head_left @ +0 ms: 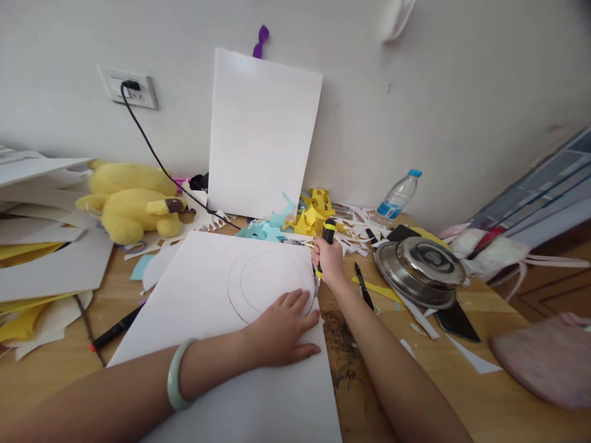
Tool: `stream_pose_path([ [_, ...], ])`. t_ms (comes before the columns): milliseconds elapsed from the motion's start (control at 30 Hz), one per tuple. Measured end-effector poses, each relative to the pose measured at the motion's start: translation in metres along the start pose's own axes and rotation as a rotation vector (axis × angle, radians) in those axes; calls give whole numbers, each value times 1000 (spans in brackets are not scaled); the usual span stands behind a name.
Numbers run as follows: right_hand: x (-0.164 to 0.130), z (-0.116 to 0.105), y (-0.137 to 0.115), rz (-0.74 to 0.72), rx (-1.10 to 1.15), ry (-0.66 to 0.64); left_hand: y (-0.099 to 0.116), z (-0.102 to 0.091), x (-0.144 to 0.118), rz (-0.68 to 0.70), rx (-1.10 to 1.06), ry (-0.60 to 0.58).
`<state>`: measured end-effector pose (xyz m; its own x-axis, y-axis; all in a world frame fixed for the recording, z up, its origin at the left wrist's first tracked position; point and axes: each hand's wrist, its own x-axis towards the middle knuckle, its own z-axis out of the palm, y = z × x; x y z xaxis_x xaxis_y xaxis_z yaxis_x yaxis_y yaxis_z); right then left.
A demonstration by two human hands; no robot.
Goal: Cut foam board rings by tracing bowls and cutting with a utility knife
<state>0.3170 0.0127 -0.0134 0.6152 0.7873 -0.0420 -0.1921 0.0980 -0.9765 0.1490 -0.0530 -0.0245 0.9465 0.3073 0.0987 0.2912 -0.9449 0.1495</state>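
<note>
My left hand (284, 329) lies flat with its fingers stretched out on a large white sheet of paper (194, 295). Two drawn circles, one inside the other, show on the sheet, partly covered by that hand. My right hand (329, 261) is wrapped round a black and yellow utility knife (329, 229), held upright at the sheet's right edge. Its lower end meets the paper near the outer circle's right side; whether the blade cuts through there I cannot tell. A pale green bangle (178, 375) circles my left wrist.
Metal bowls (420, 271), a phone (457, 321), a black pen (364, 286) and a water bottle (399, 195) are to the right. Paper scraps (314, 212) lie behind the sheet. A yellow plush toy (133, 203), stacked paper (46, 264) and a dark marker (117, 326) are left.
</note>
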Motion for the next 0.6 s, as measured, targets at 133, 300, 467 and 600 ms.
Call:
stream_pose_path([
  [133,8,0,4,-4,-41,11,-4,-4,1,58,10,-6],
  [300,12,3,4,-2,-75,-4,-6,-8,3,96,52,-11],
  [467,12,5,3,11,-111,-41,-10,-14,6,156,72,-25],
  [600,20,7,3,-19,-156,-83,-16,-18,8,223,66,-35],
])
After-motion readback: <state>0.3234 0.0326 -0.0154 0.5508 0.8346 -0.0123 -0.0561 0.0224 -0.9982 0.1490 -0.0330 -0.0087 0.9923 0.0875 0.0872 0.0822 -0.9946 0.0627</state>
